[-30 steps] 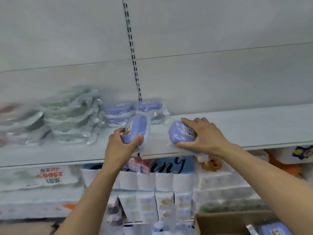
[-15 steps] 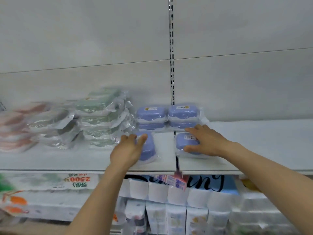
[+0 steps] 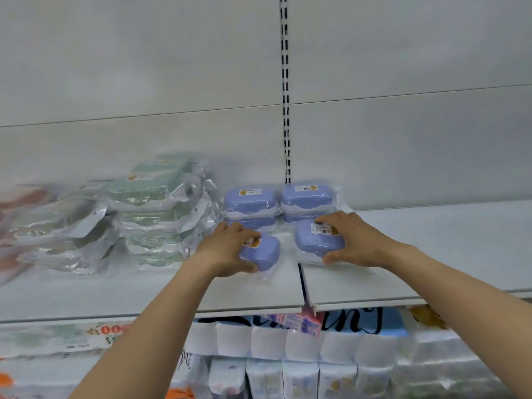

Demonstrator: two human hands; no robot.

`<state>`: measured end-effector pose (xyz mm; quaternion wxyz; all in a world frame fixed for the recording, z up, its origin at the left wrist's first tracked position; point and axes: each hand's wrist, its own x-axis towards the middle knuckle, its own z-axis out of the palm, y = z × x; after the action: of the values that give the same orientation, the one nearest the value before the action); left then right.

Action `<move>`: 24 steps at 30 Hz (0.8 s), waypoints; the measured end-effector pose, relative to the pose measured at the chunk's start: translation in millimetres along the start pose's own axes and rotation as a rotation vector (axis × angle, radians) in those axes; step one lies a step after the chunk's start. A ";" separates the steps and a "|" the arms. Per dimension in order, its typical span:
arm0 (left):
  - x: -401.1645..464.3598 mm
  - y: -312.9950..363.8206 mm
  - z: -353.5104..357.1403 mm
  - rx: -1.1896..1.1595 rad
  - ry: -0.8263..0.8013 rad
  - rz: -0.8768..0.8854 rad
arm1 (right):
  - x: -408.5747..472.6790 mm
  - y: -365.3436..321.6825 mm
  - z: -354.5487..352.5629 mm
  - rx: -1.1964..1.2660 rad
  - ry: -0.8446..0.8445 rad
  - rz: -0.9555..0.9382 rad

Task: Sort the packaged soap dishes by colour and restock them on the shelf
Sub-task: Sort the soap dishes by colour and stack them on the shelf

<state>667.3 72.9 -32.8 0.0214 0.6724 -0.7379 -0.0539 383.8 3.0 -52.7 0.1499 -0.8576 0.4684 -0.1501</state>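
Red digits "00" on lower-shelf pack [image 3: 112, 329], soap dish stickers [image 3: 250, 192] unreadable

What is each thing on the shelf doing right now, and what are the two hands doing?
Left hand: grips a blue soap dish lying on the shelf.
Right hand: grips another blue soap dish, also on the shelf.
Blue stacks: two side by side at the back, wrapped, untouched.
Green soap dishes: stacked left of the blue ones, wrapped.
Reddish packs: far left, too blurred to tell.
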 end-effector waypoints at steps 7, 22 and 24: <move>20.4 13.8 34.4 0.033 0.287 -0.163 | 22.2 3.0 22.8 0.041 0.055 -0.025; 9.5 45.8 44.6 -0.030 0.530 -0.018 | -16.4 -2.5 22.2 -0.255 0.230 -0.045; -1.8 75.5 52.0 -0.086 0.511 0.077 | -48.9 4.2 20.1 -0.235 0.357 -0.063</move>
<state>587.3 84.1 -76.2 0.2376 0.6340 -0.7308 0.0872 363.3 44.7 -78.4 -0.0413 -0.8433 0.4748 -0.2486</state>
